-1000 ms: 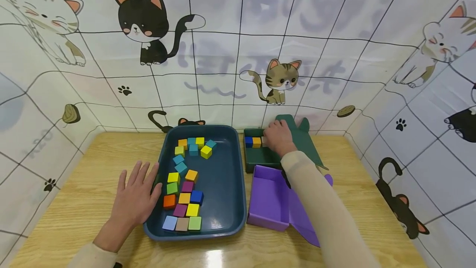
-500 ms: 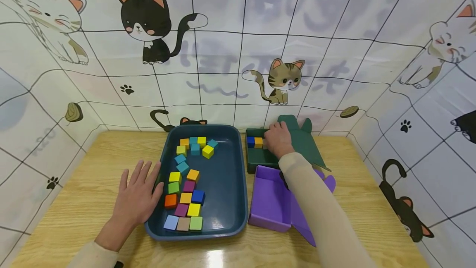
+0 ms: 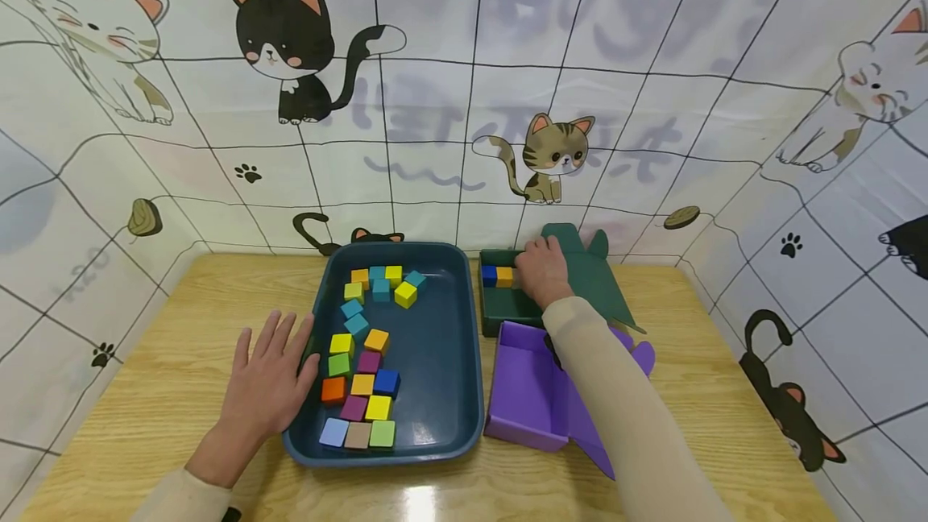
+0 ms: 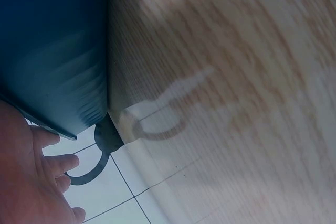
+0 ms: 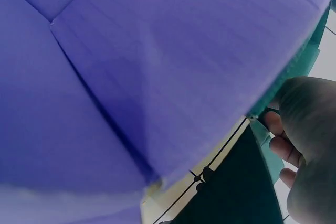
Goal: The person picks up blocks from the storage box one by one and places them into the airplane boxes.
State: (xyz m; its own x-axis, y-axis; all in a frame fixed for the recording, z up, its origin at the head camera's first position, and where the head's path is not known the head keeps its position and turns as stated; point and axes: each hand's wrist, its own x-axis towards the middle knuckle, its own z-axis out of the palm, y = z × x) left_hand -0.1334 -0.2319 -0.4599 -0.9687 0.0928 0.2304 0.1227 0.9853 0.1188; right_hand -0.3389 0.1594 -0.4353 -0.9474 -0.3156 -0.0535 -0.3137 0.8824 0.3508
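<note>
In the head view my right hand (image 3: 544, 271) reaches into the green box (image 3: 500, 314), fingers curled down at a tan block (image 3: 516, 277) that shows only as a sliver beside them. That block stands in a row with an orange block (image 3: 504, 277) and a blue block (image 3: 489, 276). The right wrist view shows curled fingers (image 5: 286, 150) past the purple wall, their tips partly hidden. My left hand (image 3: 268, 377) lies flat with fingers spread along the left rim of the dark blue tray (image 3: 442, 361). Several coloured blocks (image 3: 369, 362) lie in the tray's left half.
An open purple box (image 3: 525, 381) stands right of the tray, in front of the green box, its lid folded out under my right forearm. The green lid (image 3: 598, 284) lies folded to the right. A cat-printed wall sheet (image 3: 435, 103) closes off the wooden table's (image 3: 167, 329) back and sides.
The whole head view has shifted slightly. My right hand stays low in the green box at the end of the block row, and my left hand keeps its place by the tray.
</note>
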